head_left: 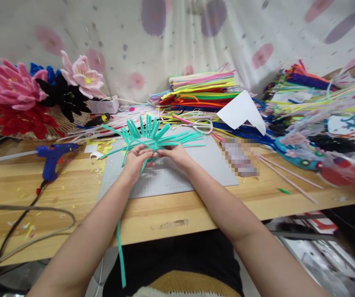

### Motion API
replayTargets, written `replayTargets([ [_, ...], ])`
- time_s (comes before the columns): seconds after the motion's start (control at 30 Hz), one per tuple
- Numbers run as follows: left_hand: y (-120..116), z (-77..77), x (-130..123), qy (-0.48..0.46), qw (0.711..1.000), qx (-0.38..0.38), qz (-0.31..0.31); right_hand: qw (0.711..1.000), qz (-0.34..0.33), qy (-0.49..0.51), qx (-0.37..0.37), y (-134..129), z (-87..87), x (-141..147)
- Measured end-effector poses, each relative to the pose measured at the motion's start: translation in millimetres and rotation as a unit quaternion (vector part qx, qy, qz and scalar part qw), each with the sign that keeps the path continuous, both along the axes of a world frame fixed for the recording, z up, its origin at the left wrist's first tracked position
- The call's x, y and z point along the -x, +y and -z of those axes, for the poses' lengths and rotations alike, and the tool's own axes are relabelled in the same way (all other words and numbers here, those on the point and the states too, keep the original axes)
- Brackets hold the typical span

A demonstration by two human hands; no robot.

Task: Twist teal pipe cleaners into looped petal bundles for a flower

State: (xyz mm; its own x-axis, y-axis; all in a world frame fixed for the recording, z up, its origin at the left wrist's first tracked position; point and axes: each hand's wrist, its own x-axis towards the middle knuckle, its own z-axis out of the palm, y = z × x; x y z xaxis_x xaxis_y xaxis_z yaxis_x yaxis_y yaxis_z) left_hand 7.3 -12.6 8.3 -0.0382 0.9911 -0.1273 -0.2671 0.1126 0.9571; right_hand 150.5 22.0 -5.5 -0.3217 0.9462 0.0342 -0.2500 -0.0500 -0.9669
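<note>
A teal pipe-cleaner piece (148,131) with many looped and straight spikes fans out above the grey mat (177,177). My left hand (137,161) pinches its lower edge from the left. From the right, my right hand (175,154) grips the same edge, its fingertips close to those of my left hand. One long teal strand (120,247) hangs from the piece past the table's front edge. Several straight teal stems reach out to the right, over the back of the mat.
On the left lie a blue glue gun (52,159) with its cable and fuzzy flowers (13,95). Behind the mat are scissors (203,126), white paper (242,111) and pipe-cleaner bundles (202,90). Pink stems (288,177) and more craft supplies lie on the right.
</note>
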Motion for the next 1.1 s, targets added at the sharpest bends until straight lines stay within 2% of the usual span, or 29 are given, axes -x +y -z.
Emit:
replayTargets([
  [0.23,2,5.6,-5,0.026,0.994,-0.06,-0.083,1.0,0.008,-0.007,-0.016,-2,1.0,7],
  [0.4,5,9.7,-14,0.006,0.988,-0.033,-0.153,0.999,0.038,-0.02,-0.016,-2,3.6,15],
  [0.53,5,7.8,-18,-0.001,0.984,-0.022,-0.18,0.993,0.08,-0.052,-0.066,0,8.3,19],
  [0.67,2,5.9,-17,0.064,0.977,-0.086,-0.181,0.981,0.107,-0.104,-0.126,1,11.1,23],
  [0.8,-2,5.6,-15,0.137,0.968,-0.128,-0.169,0.973,0.117,-0.126,-0.152,1,9.7,23],
  [0.93,-3,4.1,-13,0.102,0.978,-0.102,-0.15,0.962,0.129,-0.161,-0.181,1,8.8,17],
  [1.1,0,2.6,-12,0.062,0.989,-0.067,-0.116,0.935,0.095,-0.22,-0.26,3,4.0,7],
])
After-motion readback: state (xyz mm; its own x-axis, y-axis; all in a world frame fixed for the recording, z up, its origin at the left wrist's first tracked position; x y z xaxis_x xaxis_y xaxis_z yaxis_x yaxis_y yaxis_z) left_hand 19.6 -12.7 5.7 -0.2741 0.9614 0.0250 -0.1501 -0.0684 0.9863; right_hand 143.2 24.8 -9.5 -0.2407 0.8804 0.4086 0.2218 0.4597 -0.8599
